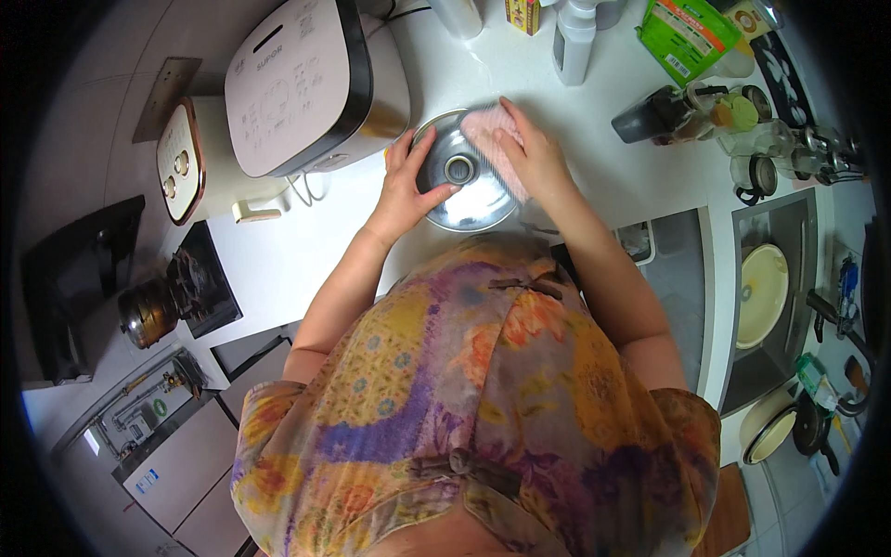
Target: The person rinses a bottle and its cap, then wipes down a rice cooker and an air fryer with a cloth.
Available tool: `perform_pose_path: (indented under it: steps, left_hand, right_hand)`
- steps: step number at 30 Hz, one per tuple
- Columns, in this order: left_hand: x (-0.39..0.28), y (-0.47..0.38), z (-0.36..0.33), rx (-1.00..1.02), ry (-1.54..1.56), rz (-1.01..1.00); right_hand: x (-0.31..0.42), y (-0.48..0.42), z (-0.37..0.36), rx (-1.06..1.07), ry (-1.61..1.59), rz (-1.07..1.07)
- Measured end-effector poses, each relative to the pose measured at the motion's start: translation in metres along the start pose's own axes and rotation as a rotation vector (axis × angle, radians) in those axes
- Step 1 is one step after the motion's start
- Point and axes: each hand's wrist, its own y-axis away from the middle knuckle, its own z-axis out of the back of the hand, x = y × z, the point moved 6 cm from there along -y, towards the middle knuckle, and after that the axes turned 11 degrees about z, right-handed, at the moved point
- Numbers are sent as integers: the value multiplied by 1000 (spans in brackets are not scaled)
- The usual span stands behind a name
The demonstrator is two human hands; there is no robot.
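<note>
A round glass pot lid (480, 205) with a metal rim and a central knob lies on the white countertop (592, 170) in front of my body. My left hand (406, 184) grips the lid's left side, with the thumb beside the knob and the fingers at the rim. In my right hand (536, 150) is a pink cloth (491, 132), pressed against the lid's upper right part. The cloth is slightly blurred, and my palm hides some of it.
A Supor rice cooker (299, 90) stands left of the lid, beside a cream appliance with knobs (182, 163). A white bottle (574, 45) and green pouch (686, 38) stand behind. Glass jars (759, 139) and a sink (738, 376) are at right.
</note>
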Motion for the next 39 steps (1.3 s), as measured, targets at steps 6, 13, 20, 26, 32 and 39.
perform_pose_path:
  steps: [6, 13, 20, 26, 32, 39]
  left_hand:
    - [-6, -2, -3, 85, 31, 3]
    - [0, -13, 0, 134, 9, -82]
    - [-23, -9, 2, 191, -148, -114]
    - [-42, 7, -25, -43, -182, -85]
    - [-37, 1, -20, -24, -228, -220]
    - [-37, 20, 10, -42, -419, -147]
  right_hand:
    - [20, 23, -6, -69, 142, 308]
    - [-7, -5, -1, -213, -523, 46]
    - [-21, 16, -10, -377, -731, -123]
    - [3, -2, -12, -84, -812, 161]
    - [-43, -3, -17, -159, -480, 319]
    - [-36, -3, -27, -92, 558, 393]
